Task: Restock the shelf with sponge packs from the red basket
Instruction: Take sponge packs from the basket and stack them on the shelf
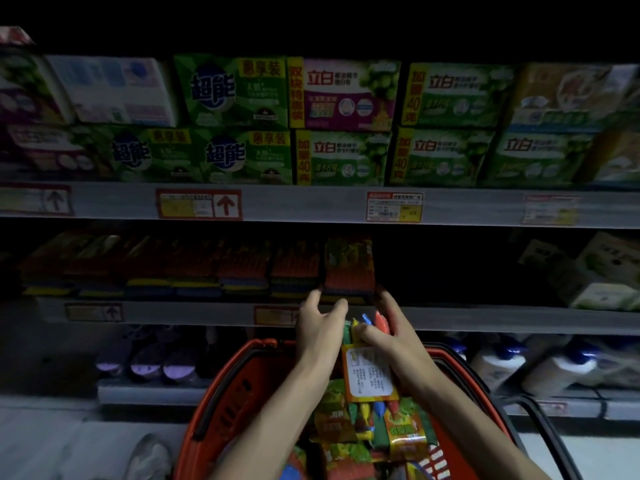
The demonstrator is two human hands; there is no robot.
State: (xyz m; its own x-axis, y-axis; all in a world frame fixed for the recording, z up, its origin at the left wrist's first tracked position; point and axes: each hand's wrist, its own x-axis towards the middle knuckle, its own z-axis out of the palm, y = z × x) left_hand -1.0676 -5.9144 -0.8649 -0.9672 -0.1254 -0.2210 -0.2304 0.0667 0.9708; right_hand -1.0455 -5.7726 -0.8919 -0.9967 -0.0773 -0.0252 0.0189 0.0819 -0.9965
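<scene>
My right hand (391,336) grips a sponge pack (369,367) with coloured sponges and an orange label, held over the red basket (221,393) near the middle shelf's front edge (485,318). My left hand (320,327) is beside it on the left, fingers relaxed and reaching toward the shelf, touching the pack's left side at most. A row of sponge packs (194,268) stands on that shelf, the rightmost one (349,265) just above my hands. More sponge packs (367,431) lie in the basket.
Dark empty shelf room (446,271) lies right of the sponge row, then boxed goods (602,275). Soap boxes (343,126) fill the shelf above. White bottles (554,365) and purple-capped items (152,362) stand on the lower shelf. A shoe (149,459) shows at bottom left.
</scene>
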